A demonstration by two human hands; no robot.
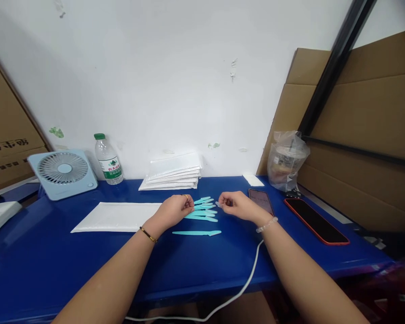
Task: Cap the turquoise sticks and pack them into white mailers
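Note:
Several turquoise eyebrow razors [202, 214] lie fanned out in front of me on the blue table. My left hand [177, 209] is closed in a pinch at the handle ends of the fan, apparently gripping one; its fingers hide the exact hold. One razor [196, 233] lies apart from the others, nearer to me. Just right of the blade ends, my right hand [234, 204] pinches a small clear plastic cap [218, 204] between thumb and forefinger. A white padded envelope [116, 217] lies flat, partly behind my left hand.
White envelopes [173, 171] are stacked against the wall. A blue fan [65, 173] and a water bottle [108, 161] stand left. On the right are two phones [260, 200], a bagged drink cup [286, 162] and cardboard [374, 112]. A white cable [246, 283] crosses the table's front edge.

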